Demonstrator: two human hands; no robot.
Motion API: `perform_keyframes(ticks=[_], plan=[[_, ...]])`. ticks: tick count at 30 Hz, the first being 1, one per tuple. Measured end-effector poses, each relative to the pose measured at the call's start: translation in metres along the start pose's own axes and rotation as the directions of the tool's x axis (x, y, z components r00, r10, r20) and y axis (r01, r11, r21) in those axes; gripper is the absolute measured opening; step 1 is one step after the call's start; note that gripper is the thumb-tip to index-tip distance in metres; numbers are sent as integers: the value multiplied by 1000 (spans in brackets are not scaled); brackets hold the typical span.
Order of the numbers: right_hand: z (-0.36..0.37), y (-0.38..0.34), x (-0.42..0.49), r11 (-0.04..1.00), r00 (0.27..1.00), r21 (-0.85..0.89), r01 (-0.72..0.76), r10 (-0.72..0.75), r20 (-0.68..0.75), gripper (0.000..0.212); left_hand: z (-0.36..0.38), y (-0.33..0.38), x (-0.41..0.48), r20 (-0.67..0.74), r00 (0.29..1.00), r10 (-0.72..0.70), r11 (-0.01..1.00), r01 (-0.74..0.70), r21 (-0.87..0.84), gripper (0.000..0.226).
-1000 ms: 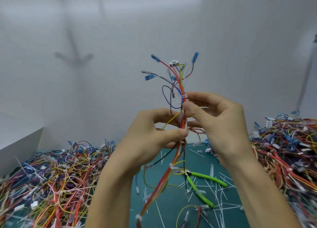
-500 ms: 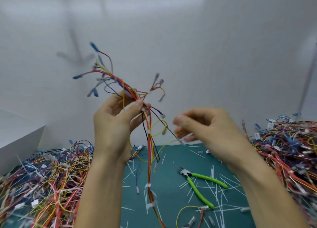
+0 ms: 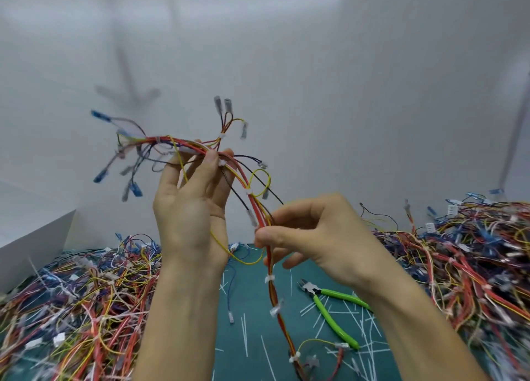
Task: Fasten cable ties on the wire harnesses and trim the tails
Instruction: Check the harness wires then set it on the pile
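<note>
Both hands grip a limp, light bundle of red and yellow wires (image 3: pixel 259 211): left hand (image 3: pixel 189 208) high, right hand (image 3: pixel 309 234) pinching its firmer tied trunk.

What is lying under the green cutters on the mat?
Under the cutters is the green mat, with cut white tie tails scattered on it. A few run beneath the handles. How far they continue there is covered.

Left grip (image 3: pixel 187 208) held high, pinching; right grip (image 3: pixel 312 234) lower, pinching.
</note>
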State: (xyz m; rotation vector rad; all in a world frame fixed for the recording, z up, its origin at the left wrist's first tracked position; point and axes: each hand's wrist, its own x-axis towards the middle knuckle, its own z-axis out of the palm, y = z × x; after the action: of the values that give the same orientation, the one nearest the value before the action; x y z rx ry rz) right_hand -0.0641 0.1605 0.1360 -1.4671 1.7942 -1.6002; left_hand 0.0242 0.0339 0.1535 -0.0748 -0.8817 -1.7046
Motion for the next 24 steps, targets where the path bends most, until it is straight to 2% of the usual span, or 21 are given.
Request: perform_keyframes(ticks=[1, 3, 6, 8, 10, 12, 14, 16, 18, 21, 24], plan=[[-1, -1, 0, 1000, 1000, -11, 8, -8, -16, 8, 0, 0, 1, -25, 999, -22, 999, 21, -48, 20], [-5, -2, -1, 996, 999, -92, 6, -10, -44, 28, 0, -2, 3, -67, 995, -70, 989, 61, -137, 20], [-13, 3, -3, 939, 993, -328, -105, 82, -84, 54, -2, -2, 5, -98, 987, -126, 971, 102, -216, 20], [-18, 4, -5, 875, 985, -454, -168, 166, -44, 53, -3, -3, 6, -114, 982, -149, 962, 118, -245, 19], [-21, 5, -6, 850, 962, -490, -194, 262, 72, 51, -2, -5, 5, -135, 975, -178, 954, 137, -266, 19], [-22, 4, -6, 816, 939, -557, -156, 298, 172, 50, 0, -8, 5, -162, 965, -209, 945, 156, -287, 20], [-22, 5, -5, 800, 939, -594, -86, 265, 221, 36, 1, -10, 5, -192, 954, -230, 939, 165, -301, 23], [-22, 8, -3, 835, 951, -545, -79, 227, 210, 17, 0, -11, 5, -209, 946, -249, 932, 175, -318, 27], [-23, 10, -1, 888, 964, -440, -136, 221, 148, 9, -2, -11, 7, -228, 934, -276, 913, 180, -365, 26], [-26, 10, 1, 964, 977, -167, -208, 197, -76, 9, -12, -7, 13, -269, 910, -314, 871, 164, -463, 19], [-28, 6, 1, 988, 948, 76, -136, 152, -278, 7, -17, -2, 17, -299, 890, -344, 844, 154, -514, 13]])
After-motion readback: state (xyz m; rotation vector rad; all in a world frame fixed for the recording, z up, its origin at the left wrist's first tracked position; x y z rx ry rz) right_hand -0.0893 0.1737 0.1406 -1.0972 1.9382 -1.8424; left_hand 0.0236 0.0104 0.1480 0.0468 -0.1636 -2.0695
